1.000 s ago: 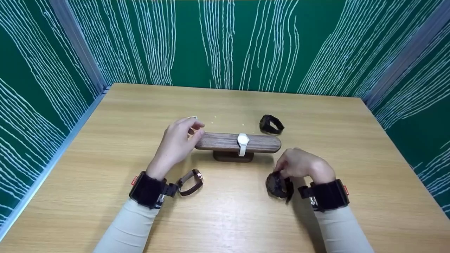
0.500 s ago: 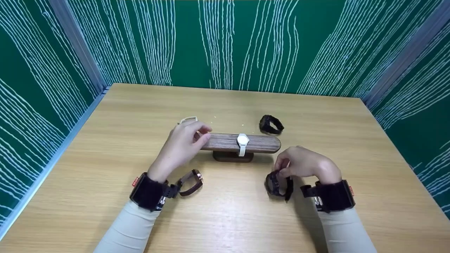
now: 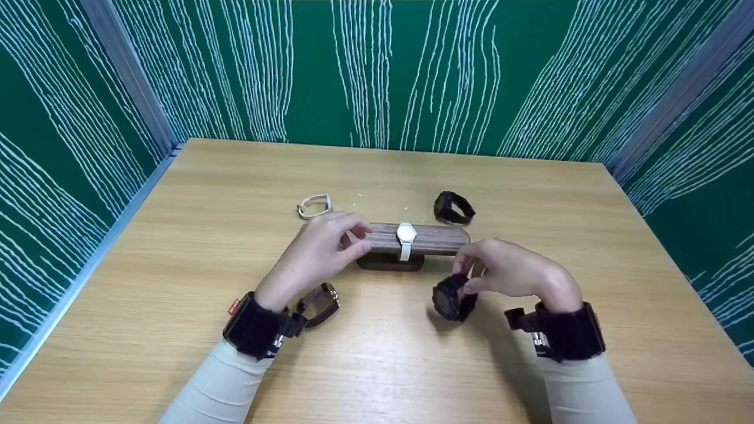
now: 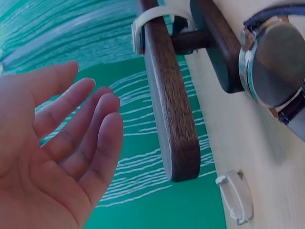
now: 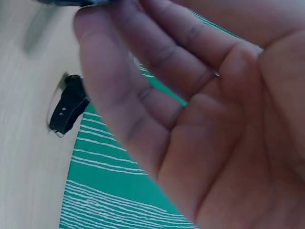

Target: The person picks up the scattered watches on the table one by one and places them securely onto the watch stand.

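My right hand [image 3: 509, 268] pinches a black wristwatch [image 3: 449, 299] by its band, lifted over the table with a shadow beneath it. In the right wrist view only an edge of that watch shows, at the top. My left hand [image 3: 324, 244] hovers above the left end of the wooden watch stand [image 3: 439, 238]. Its fingers are loosely bent, and the palm in the left wrist view [image 4: 52, 148] holds nothing. Around the middle of the stand's bar sits a white watch [image 3: 406, 234], dial up.
A brown-strapped watch [image 3: 321, 304] lies beside my left wrist. Behind the stand are a white-banded watch [image 3: 315, 206] at left and another black watch [image 3: 453, 207] at right. Green walls with white lines [image 3: 330, 70] border the wooden table [image 3: 377, 371].
The black watch in my right hand has risen off the table and shifted slightly left. My left hand has moved rightward over the stand's end, uncovering the white-banded watch behind it.
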Available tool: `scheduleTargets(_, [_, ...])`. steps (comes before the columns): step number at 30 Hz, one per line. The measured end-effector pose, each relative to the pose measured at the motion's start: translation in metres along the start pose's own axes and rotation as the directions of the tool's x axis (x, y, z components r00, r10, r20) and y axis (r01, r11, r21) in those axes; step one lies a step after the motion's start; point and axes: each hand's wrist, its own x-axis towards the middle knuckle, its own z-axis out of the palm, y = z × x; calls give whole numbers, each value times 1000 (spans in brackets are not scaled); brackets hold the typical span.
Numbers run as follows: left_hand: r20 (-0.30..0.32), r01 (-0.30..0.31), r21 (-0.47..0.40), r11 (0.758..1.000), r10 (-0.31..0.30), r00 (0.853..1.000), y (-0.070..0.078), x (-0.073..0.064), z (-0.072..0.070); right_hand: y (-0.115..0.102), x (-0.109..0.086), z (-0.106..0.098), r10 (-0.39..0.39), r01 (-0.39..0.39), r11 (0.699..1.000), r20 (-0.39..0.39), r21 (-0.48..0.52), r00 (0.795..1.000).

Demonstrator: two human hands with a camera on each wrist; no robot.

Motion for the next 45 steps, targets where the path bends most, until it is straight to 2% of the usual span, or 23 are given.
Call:
scheduleTargets(6, [79,-51,-24,998,53,996,4,-1,4,-10,0,0,-76,76,997,-92,-4,993])
scheduleTargets(10, [125,-105,-53,993,111,986,6,-1,6,-17,1,1,-130,132,991,-160,-1,978])
scheduleTargets(14, [159,-164,-68,984,173,972,7,0,9,-20,4,3,-199,203,979,-231,-3,953])
scheduleTargets(21, [220,-159,-78,984,172,960,9,-1,12,-25,12,8,-261,274,962,-324,-8,909])
scheduleTargets(26, [224,-170,-68,983,181,957,9,0,15,-27,15,12,-271,301,953,-370,25,888])
scheduleTargets(32, [199,-166,-56,984,174,964,9,0,16,-27,18,15,-277,329,942,-390,71,878])
scheduleTargets(37, [183,-135,-92,987,150,972,11,1,16,-30,20,18,-284,357,928,-411,110,866])
scheduleTargets(45, [158,-137,-136,981,158,975,10,1,16,-34,21,19,-271,362,921,-432,142,860])
